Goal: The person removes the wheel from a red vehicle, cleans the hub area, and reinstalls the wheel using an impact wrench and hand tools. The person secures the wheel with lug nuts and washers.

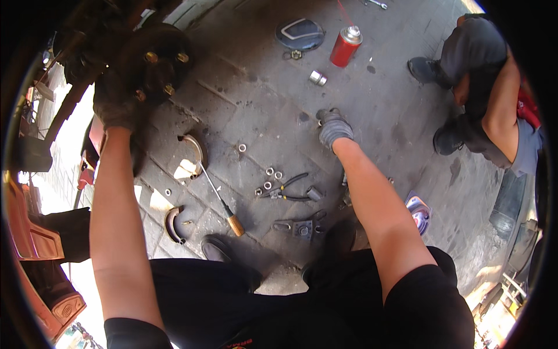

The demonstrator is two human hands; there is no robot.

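Note:
My left hand (116, 107), in a dark glove, reaches up to the dark wheel hub (158, 70) with brass-coloured nuts on its studs. Its fingers are lost in shadow against the hub. Over the pavement, my right hand (335, 127) in a grey glove has its fingers curled in; whatever they hold, if anything, I cannot make out. Beyond it lies a silver socket (318, 78). Between my arms are a curved brake shoe (197, 152), a wooden-handled screwdriver (233, 224), black-and-yellow pliers (279, 193) and several loose nuts (269, 171).
A red spray can (346, 46) stands ahead beside a dark oval cap (299, 34). Near my feet lie another brake shoe (172, 225) and a dark metal puller-like tool (302, 228). A person (476, 64) squats at the right. Orange bodywork (35, 227) lines the left.

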